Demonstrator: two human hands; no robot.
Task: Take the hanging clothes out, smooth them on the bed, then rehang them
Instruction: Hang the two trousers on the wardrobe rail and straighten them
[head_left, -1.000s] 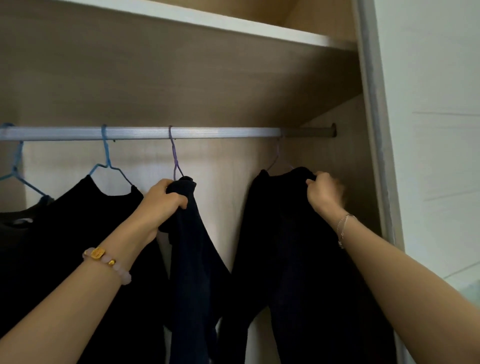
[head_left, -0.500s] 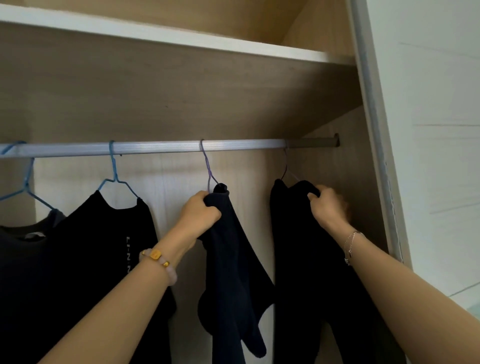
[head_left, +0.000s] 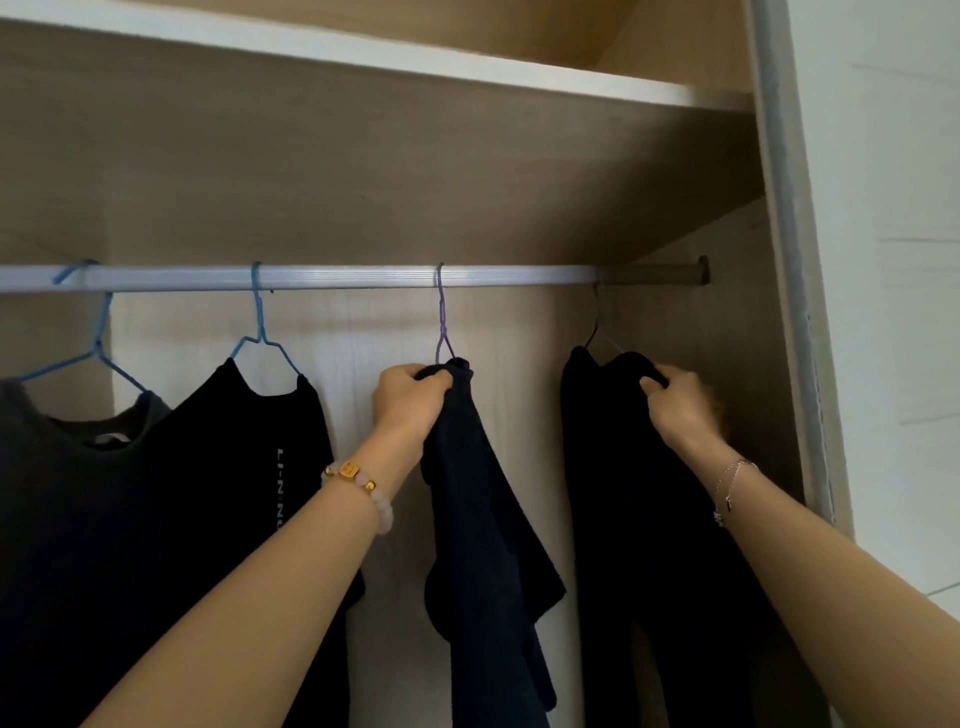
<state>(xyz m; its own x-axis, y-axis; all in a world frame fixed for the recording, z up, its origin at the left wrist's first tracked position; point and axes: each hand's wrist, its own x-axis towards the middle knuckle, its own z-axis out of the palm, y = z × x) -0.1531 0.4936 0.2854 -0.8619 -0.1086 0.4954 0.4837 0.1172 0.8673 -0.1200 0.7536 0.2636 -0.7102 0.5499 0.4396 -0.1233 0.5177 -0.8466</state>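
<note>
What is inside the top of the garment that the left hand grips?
A purple hanger: its hook and neck show above the garment; its arms are hidden by cloth.

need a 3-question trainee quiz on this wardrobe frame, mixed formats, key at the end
1. True or false: the left hand grips the navy garment and the right hand grips the black garment, both with hangers hooked on the rail.
2. The hanger above the left hand is: A blue, B purple, C white.
3. How many hangers are hooked on the rail in view?
Key: 1 true; 2 B; 3 four.
</note>
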